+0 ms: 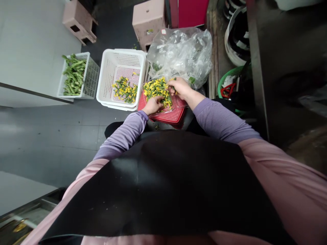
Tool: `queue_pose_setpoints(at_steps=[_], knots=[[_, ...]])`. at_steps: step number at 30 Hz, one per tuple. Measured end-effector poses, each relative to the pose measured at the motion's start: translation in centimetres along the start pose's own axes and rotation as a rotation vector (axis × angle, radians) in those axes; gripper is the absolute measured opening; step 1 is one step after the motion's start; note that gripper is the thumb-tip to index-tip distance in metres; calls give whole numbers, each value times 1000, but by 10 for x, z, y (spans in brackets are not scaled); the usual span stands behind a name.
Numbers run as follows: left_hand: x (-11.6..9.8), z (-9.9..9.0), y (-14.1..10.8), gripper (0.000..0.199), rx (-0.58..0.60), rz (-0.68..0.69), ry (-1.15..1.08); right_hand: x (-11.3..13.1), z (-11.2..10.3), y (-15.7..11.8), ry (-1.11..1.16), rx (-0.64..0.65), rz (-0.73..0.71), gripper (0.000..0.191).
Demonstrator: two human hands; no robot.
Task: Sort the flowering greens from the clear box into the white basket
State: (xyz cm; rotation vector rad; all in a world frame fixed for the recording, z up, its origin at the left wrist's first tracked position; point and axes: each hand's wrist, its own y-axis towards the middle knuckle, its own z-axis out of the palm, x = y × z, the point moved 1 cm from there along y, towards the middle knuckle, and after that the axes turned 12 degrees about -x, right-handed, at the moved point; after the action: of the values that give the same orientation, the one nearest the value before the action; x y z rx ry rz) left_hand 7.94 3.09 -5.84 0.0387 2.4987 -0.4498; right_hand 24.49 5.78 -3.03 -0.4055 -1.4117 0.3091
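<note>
Yellow blossoms with slim green parts (154,89) fill a clear plastic tray (167,110) on a red patterned surface (170,117). At the tray's near side, my left hand (152,105) is closed with thumb and fingertips together among the blossoms; what it pinches is hidden. My right hand (181,88) is above the tray's right side, fingers curled round a small green piece with a bit of yellow. More such blossoms (125,90) lie in a white perforated basket (100,80) left of the tray.
Behind the tray sits a crumpled clear plastic bag (182,51). Green stalks (74,75) fill a white crate (90,80) at the far left. Pink stools (149,17) stand at the back. On the right are a green basin (221,83) and a dark counter edge (258,68).
</note>
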Motion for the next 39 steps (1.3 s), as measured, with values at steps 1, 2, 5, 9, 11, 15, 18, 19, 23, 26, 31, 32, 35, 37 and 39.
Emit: queue_pose_setpoints(at_steps=[1,2,5,9,11,15,18,19,23,26,31,32,35,37,39], knots=[[1,6,3,52,15,78,141,3,-1,0,27,-15,26,16],[1,11,5,58,30,149,279,5,-2,0,45,-34,48,17],[-2,20,11,56,57,263,599,6,-3,-2,73,-39,91,17],[-1,15,13,40,29,341,726,2,-1,-1,68,-17,104,18],[4,10,12,39,1,364,707,0,-1,0,60,-21,105,17],[12,12,12,40,-4,403,664,1,-1,-2,39,-34,108,9],[10,16,17,35,-23,376,623,3,-1,-6,17,-53,140,10],[9,16,19,33,-47,349,574,4,-2,-7,11,-60,148,11],[11,2,27,21,-165,168,127,3,-1,-6,-62,-67,123,15],[13,-17,28,17,-224,-32,-264,-3,0,-2,-196,-52,78,17],[1,-35,20,16,-184,-247,-564,-16,5,-2,-266,137,12,16],[-3,-35,18,19,-153,-252,-590,-18,5,-2,-263,178,13,18],[-14,-29,11,27,-94,-235,-637,-22,7,-2,-256,214,15,23],[-18,-23,5,31,-99,-222,-650,-23,6,0,-235,189,17,22],[-19,-19,-1,34,-84,-226,-647,-22,5,2,-202,154,23,19]])
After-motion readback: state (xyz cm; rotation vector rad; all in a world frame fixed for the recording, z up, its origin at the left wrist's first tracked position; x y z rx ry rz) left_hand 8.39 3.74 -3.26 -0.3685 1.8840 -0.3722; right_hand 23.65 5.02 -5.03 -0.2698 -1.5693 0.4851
